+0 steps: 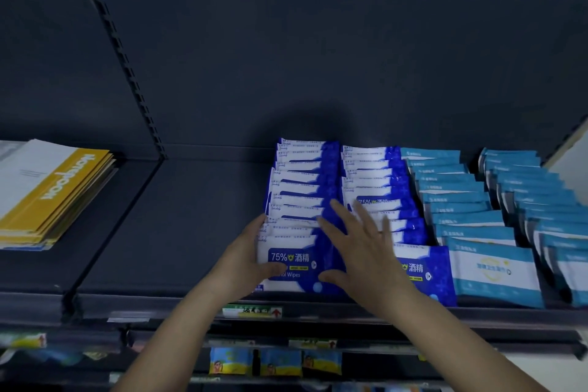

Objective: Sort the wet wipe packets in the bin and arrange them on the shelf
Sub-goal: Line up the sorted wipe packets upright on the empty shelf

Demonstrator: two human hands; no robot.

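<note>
Two rows of dark blue and white wet wipe packets [299, 188] marked 75% lie overlapped on the dark shelf [178, 232]. To their right lie two rows of light blue packets [461, 200]. My left hand [245, 261] rests against the left side of the front dark blue packet [286, 264], thumb on its face. With fingers spread and straight, my right hand [359, 251] lies over the gap between the two dark blue rows, thumb at the front packet's lower right edge. No bin is in view.
A stack of yellow and white flat boxes [47, 197] lies on the neighbouring shelf at the left, past a slotted upright [127, 73]. Bare shelf lies between the boxes and the packets. Below, a lower shelf holds small yellow and blue packets [273, 361].
</note>
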